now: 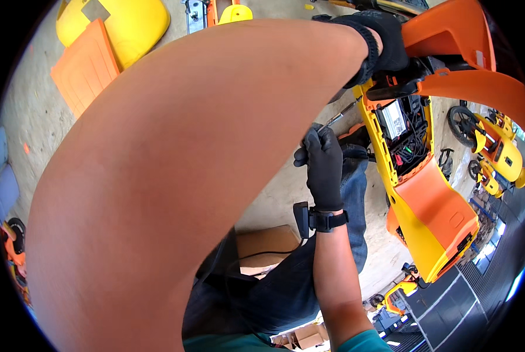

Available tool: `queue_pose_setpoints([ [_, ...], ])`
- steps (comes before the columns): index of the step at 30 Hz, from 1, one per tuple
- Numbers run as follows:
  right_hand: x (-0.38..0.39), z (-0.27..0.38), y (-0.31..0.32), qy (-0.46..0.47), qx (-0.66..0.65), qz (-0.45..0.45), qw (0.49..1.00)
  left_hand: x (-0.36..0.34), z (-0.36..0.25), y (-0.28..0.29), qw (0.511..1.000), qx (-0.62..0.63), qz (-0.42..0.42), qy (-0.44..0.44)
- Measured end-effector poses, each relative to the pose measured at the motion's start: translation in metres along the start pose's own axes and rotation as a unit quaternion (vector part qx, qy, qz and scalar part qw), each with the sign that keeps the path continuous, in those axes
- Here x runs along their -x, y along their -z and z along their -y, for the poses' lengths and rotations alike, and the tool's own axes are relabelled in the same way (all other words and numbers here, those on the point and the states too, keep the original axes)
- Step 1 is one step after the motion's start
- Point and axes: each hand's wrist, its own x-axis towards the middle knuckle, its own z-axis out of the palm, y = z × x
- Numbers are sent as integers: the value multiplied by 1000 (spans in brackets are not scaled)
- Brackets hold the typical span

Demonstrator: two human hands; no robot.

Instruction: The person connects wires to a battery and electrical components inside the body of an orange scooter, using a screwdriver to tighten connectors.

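My left arm sweeps across most of the view, and its black-gloved left hand (387, 42) is at the front end of a yellow and orange scooter (387, 154), beside the orange front panel (450, 32). The fingers of that hand are hidden. Lower down, my right hand (323, 157), also in a black glove, is closed around a screwdriver (340, 114). Its shiny shaft points up and right, with the tip close to the yellow side edge of the scooter; I cannot tell whether they touch. An open bay in the body shows black wiring (414, 146) and a white-labelled box (394, 119).
A yellow shell (139, 29) and a flat orange panel (85, 66) lie on the concrete floor at the far left. More yellow scooters (503, 154) stand at the right. Close to my legs is a cardboard box (269, 240), with a black cable (268, 253) running past it.
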Motion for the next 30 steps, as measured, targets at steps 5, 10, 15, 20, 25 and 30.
queue_pose_setpoints([
  [5, -10, 12, 0, 0, 13, -2, 1000, 0, 4, -1, 1000, -11, 5, -1],
  [10, -17, 8, 4, -11, -29, -6, 999, -3, 6, -2, 1000, -25, 16, -6],
  [15, -20, 14, -1, -5, -12, -4, 1000, -6, 11, -3, 999, -44, 24, -13],
  [20, -23, 3, -4, -20, -35, -3, 999, -5, 16, -4, 997, -63, 29, -29],
  [25, -23, 5, -5, -14, -19, -9, 1000, 1, 21, -7, 994, -93, 35, -46],
  [30, -23, 10, -6, 5, 1, -19, 1000, -5, 23, -16, 984, -152, 49, -81],
])
